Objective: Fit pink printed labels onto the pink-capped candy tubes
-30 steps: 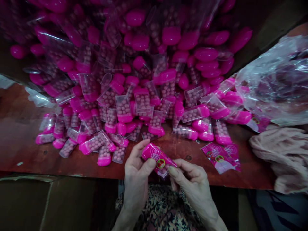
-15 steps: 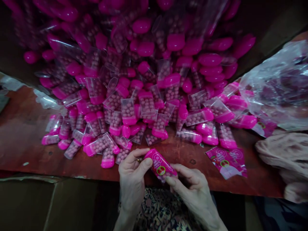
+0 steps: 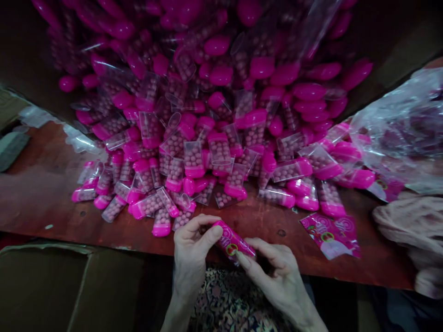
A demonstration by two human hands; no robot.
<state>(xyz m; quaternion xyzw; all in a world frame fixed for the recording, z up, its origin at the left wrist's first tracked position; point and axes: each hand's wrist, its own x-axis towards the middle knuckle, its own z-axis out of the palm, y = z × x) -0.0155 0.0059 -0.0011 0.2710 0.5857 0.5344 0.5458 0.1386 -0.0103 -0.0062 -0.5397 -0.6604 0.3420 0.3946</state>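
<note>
Pinching a labelled pink tube (image 3: 233,242) between closed fingers, the left hand (image 3: 191,246) and right hand (image 3: 277,276) overhang the front edge of the red table (image 3: 51,207), below heaped capped tubes (image 3: 194,159).

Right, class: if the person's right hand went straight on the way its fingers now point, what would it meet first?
The pink printed plastic packet, which the right hand seems to touch at its fingertips; depth is hard to judge here.

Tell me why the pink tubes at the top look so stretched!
In the head view, the far pink-capped tubes look stretched and soft, bent by the wide picture, while the tube held up close looks sharper. Glare shines on the plastic bag, and the top corners are dark.
</note>
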